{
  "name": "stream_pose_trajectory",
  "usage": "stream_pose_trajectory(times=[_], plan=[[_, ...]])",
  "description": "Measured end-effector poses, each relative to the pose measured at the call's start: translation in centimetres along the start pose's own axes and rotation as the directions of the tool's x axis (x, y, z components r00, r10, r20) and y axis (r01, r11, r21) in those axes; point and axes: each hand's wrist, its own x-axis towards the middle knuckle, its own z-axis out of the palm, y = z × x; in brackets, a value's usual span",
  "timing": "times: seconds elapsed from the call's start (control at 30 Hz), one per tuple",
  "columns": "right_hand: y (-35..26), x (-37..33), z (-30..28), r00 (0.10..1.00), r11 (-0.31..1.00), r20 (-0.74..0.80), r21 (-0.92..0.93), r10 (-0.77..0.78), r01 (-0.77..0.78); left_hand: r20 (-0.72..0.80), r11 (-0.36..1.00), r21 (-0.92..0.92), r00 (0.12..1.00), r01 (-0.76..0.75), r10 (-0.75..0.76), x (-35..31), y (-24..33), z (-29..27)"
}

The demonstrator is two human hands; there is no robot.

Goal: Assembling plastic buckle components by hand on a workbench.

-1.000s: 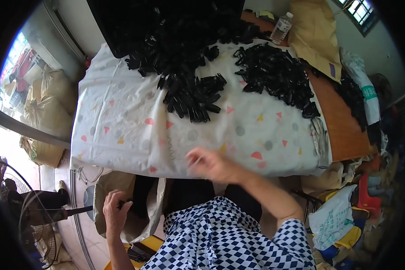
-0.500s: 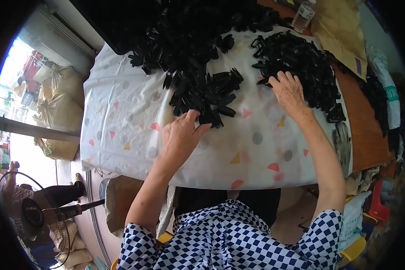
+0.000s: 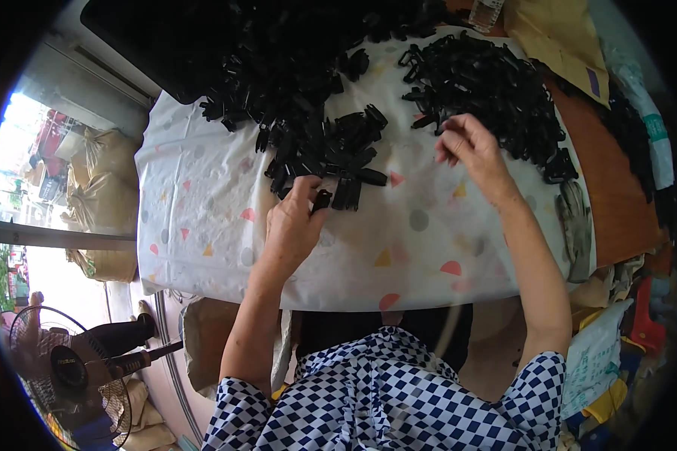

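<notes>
My left hand (image 3: 293,222) rests on the white patterned tablecloth (image 3: 203,218) and pinches a small black plastic piece (image 3: 321,200) at the near edge of the middle pile of black pieces (image 3: 316,143). My right hand (image 3: 470,150) hovers at the near edge of the right pile of black pieces (image 3: 489,90), its fingers curled together; whether they hold a piece I cannot tell. A much larger heap of black pieces (image 3: 226,45) covers the far side of the table.
Bare brown tabletop (image 3: 617,203) shows at the right, with yellow paper bags (image 3: 557,37) and a plastic bottle (image 3: 489,11) at the far right. Sacks (image 3: 105,180) and a floor fan (image 3: 75,368) stand on the left. Bags and clutter (image 3: 609,353) fill the right floor.
My left hand has taken a black piece from the middle pile and drawn it slightly back. My right hand has pulled back off the right pile toward me, its fingers now curled.
</notes>
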Motion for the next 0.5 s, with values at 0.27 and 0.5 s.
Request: stream_pose_trajectory(times=[0.27,0.5], plan=[[-1.0,-7.0,8.7,0.865,0.86,0.456,0.333,0.212,-0.387,-0.053,0.845,-0.532,0.998,-0.059,0.037,-5.0,-2.5,2.7],[-1.3,-8.2,10.7,0.804,0.845,0.565,0.327,0.185,-0.424,0.002,0.902,-0.388,0.978,-0.192,0.209,-7.0,0.8,0.8]])
